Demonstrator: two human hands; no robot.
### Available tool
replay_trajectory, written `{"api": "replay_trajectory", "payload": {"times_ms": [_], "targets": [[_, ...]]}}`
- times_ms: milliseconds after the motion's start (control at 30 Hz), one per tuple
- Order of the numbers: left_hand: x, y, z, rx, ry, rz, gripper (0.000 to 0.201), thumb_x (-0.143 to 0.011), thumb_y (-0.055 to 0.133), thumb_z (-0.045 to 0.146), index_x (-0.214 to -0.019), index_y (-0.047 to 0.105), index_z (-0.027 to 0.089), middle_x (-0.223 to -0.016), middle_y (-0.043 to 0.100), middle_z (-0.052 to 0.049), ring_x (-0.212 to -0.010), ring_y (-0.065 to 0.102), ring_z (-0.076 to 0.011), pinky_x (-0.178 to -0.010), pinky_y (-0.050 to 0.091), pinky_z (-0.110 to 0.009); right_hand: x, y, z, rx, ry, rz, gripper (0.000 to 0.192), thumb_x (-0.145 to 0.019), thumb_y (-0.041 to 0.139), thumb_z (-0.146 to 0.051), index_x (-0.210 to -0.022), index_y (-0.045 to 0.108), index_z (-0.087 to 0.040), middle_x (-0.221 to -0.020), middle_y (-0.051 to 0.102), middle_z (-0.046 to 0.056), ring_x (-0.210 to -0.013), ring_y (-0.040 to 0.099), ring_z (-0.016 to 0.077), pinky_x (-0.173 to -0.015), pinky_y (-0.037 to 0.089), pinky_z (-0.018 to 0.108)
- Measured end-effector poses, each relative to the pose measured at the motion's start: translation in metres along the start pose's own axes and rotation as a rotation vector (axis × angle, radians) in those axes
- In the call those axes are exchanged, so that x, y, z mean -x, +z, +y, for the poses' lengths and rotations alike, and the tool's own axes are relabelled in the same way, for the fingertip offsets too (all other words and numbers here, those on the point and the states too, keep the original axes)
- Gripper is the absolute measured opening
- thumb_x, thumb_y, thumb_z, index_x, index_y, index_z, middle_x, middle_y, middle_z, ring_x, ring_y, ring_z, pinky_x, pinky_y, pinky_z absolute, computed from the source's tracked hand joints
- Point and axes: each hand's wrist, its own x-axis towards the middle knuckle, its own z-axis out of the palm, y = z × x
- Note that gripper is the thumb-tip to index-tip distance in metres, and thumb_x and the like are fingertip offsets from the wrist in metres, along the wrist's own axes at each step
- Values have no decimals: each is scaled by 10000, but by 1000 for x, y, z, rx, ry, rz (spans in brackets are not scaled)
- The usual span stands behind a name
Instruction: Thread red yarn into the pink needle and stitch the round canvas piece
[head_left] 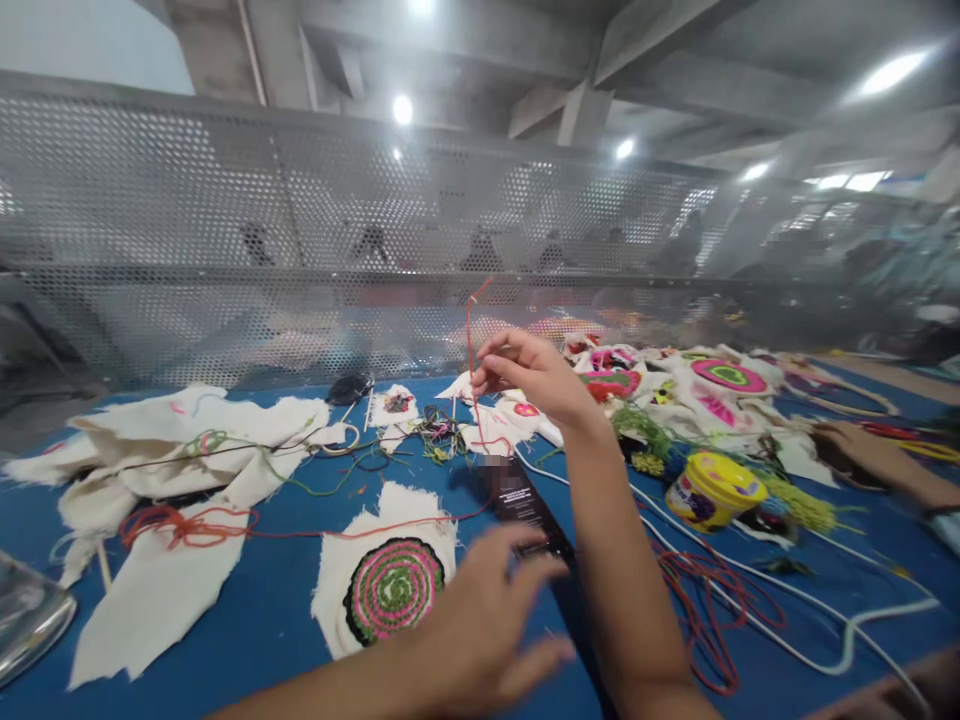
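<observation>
You pinched red yarn above the table.
Your right hand (525, 375) held the red yarn (469, 340) raised over the blue table (262, 620); your left hand (487, 625) hovered spread just beside the embroidered cloth (390, 580).

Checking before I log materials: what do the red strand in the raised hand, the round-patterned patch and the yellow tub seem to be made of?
Red strand: looks like yarn or thread, thin, limp and matte, pinched in the right hand.
Patch: apparently woven off-white cloth with frayed edges, with a fuzzy tufted yarn circle in pink, green and black.
Yellow tub: probably plastic, smooth with a slight sheen.
</observation>
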Motion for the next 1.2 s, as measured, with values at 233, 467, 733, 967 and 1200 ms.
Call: {"api": "replay_trajectory", "payload": {"times_ms": [233,467,733,967,1200], "targets": [[-42,-59,-56,535,-458,533,609,-778,609,395,-1284,337,191,-1226,513,-135,-1148,486,-263,-926,407,-411,-5,36,-2,-214,-38,-89,15,-824,524,-165,-823,516,-177,-685,659,-5,-638,652,110,-647,528,268],[-43,-66,-58,711,-533,424,427,-729,638,469,-987,597,131,-786,666,-49,-630,612,-156,-653,490,-291,-6,37,-2,-246,-37,-6,17,-828,513,-161,-816,509,-172,-686,664,-4,-614,660,112,-649,534,280],[-42,-73,-62,655,-486,373,390,-728,617,487,-894,646,135,-684,609,-4,-453,483,-78,-449,394,-202,-2,16,-6,-257,-132,89,26,-813,536,-188,-828,518,-177,-631,656,-16,-578,645,108,-621,530,266],[-41,-73,-70,608,-528,362,418,-752,553,524,-899,636,142,-715,589,-2,-417,431,-60,-401,331,-188,3,6,-10,-224,-130,159,70,-808,565,-230,-821,515,-184,-689,664,-3,-607,653,117,-610,527,269],[-40,-74,-79,611,-533,372,416,-743,561,504,-931,630,139,-728,593,-9,-425,434,-64,-417,327,-194,2,1,-8,-200,-123,206,128,-779,605,-273,-803,511,-190,-657,665,-14,-584,650,115,-613,535,270]]}}
